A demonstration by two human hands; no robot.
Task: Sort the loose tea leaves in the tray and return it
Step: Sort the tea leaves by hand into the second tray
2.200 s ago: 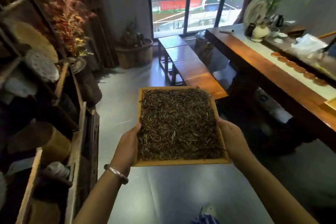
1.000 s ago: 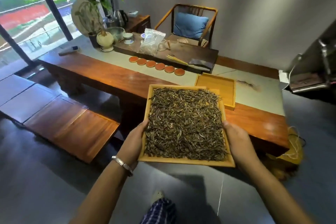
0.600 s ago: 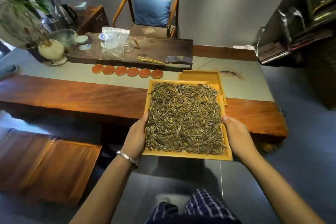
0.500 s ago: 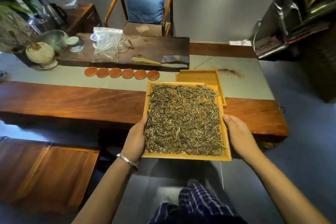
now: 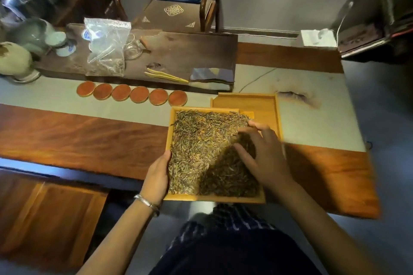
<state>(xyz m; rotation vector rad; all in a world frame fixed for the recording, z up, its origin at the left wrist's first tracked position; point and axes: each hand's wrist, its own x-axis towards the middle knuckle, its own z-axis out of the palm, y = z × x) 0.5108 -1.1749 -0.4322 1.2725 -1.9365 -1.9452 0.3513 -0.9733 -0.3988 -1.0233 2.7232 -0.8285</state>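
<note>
A square yellow wooden tray (image 5: pixel 214 198) full of loose tea leaves (image 5: pixel 201 145) lies at the near edge of the long wooden table (image 5: pixel 78 140), its front edge jutting past the table. My left hand (image 5: pixel 156 176) grips the tray's left rim, thumb on the leaves. My right hand (image 5: pixel 263 154) rests on the leaves at the right side, fingers spread and curled into them. Its shadow darkens the leaves at the near right.
A second yellow tray (image 5: pixel 257 102), with nothing in it, sits just behind, partly under the first. Several round orange coasters (image 5: pixel 131 94), a plastic bag (image 5: pixel 106 51), tongs (image 5: pixel 165 76) and a folded cloth (image 5: pixel 212 76) lie further back. A chair (image 5: pixel 178 6) stands beyond, a low bench (image 5: pixel 51 219) at my left.
I walked up to the table and the tray came down onto its near edge. My right hand left the tray's right rim and moved onto the leaves.
</note>
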